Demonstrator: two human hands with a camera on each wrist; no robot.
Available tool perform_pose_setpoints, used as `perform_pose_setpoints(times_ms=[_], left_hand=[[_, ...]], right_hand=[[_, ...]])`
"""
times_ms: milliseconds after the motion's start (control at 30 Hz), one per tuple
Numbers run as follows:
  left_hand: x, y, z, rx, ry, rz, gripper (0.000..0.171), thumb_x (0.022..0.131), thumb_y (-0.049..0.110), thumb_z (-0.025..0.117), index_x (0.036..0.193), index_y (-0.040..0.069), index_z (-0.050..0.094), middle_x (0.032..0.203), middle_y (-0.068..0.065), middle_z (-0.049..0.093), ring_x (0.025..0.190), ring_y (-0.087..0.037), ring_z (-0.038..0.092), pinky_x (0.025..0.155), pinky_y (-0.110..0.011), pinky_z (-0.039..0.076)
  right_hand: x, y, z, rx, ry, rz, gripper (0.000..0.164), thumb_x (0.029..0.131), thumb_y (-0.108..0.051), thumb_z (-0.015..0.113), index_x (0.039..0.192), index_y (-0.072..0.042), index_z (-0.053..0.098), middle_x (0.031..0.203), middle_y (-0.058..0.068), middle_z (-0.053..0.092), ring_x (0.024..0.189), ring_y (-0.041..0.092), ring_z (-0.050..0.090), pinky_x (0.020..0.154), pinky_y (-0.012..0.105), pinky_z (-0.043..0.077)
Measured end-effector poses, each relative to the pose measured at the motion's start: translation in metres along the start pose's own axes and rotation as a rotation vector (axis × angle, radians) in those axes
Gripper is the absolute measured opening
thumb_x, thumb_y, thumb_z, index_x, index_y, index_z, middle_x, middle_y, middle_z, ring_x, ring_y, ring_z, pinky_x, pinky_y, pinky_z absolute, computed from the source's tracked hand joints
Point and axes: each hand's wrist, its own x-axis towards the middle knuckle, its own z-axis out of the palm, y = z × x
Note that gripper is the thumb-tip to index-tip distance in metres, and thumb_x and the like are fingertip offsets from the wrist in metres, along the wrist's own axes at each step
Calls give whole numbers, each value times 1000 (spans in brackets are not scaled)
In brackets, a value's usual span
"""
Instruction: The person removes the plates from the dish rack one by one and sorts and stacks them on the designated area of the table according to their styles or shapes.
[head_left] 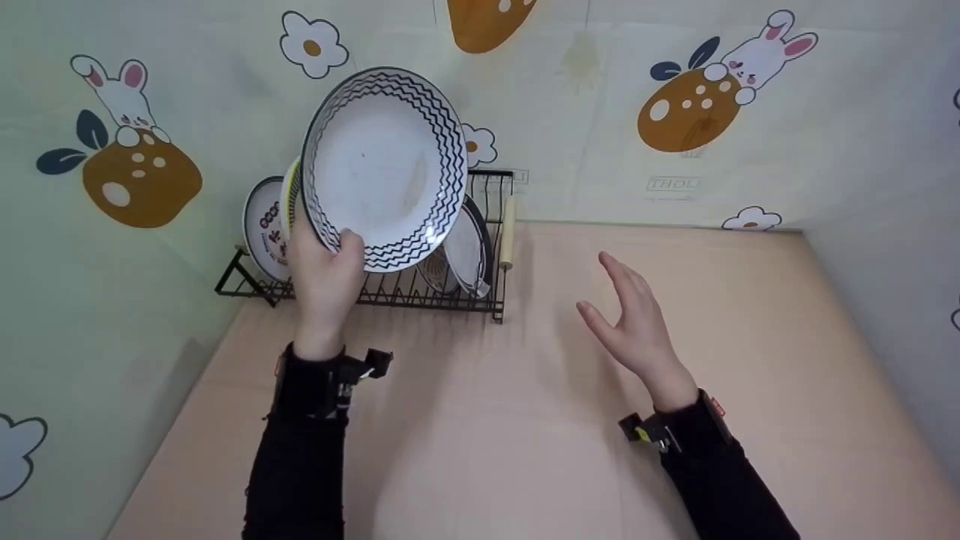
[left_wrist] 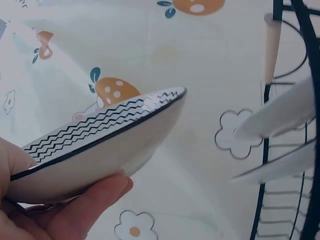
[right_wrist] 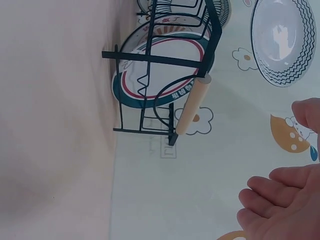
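Observation:
My left hand grips a white plate by its lower left rim, thumb on the inner face and fingers behind. Black zigzag lines ring the plate's border. It is raised in front of a black wire dish rack, its inner face toward me in the head view. From the left wrist, the plate shows side-on, fingers under its pale outside. Right of the rack, my right hand hovers over the table with thumb and fingers spread, holding nothing. The right wrist view shows the right hand's fingers relaxed.
More plates stand in the rack: a patterned plate at the left and a dark-rimmed plate at the right. The rack has a wooden handle on its right side. A printed wall covering rises behind the pinkish table.

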Motion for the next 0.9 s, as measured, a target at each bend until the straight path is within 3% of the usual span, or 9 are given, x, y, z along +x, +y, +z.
perform_pose_setpoints(times_ms=[167,367,433,600,700,900], left_hand=[[-13,-3,11,-128,-70,-14,47,78,-16,46,123,-8,57,116,-17,65,108,-25,61,97,-36,50],[-30,-10,25,-240,-168,-3,57,77,-20,43,133,-8,49,126,-18,60,118,-26,56,104,-37,45],[-34,-12,30,-319,-203,1,63,76,-22,41,137,-9,45,131,-18,56,122,-28,54,106,-38,43],[-44,-16,37,-407,-259,-106,58,79,-20,43,137,-10,45,131,-21,56,123,-31,55,103,-38,46],[-51,-19,39,-379,-283,-192,51,82,-16,45,132,-11,49,125,-22,60,116,-31,59,98,-37,50],[-63,-26,48,-395,-331,-229,54,82,-15,47,136,-10,46,127,-23,59,117,-31,59,98,-37,50]], right_hand=[[0,0,-1,36,31,10,65,91,-15,70,145,7,41,146,21,47,135,36,40,110,55,32],[-1,1,-2,69,40,22,62,93,-12,67,145,7,41,145,20,48,134,35,43,110,54,33],[-2,1,-2,88,45,14,61,93,-10,66,145,8,40,144,21,48,134,34,44,110,53,34],[-3,0,0,128,49,-1,61,93,-8,66,145,9,39,142,21,50,132,33,47,109,47,38],[-3,-2,2,148,45,12,61,93,-8,66,146,8,39,140,21,51,130,33,48,108,45,40],[-4,-3,4,199,21,42,62,94,-9,66,147,6,38,136,19,55,125,31,53,105,43,44]])
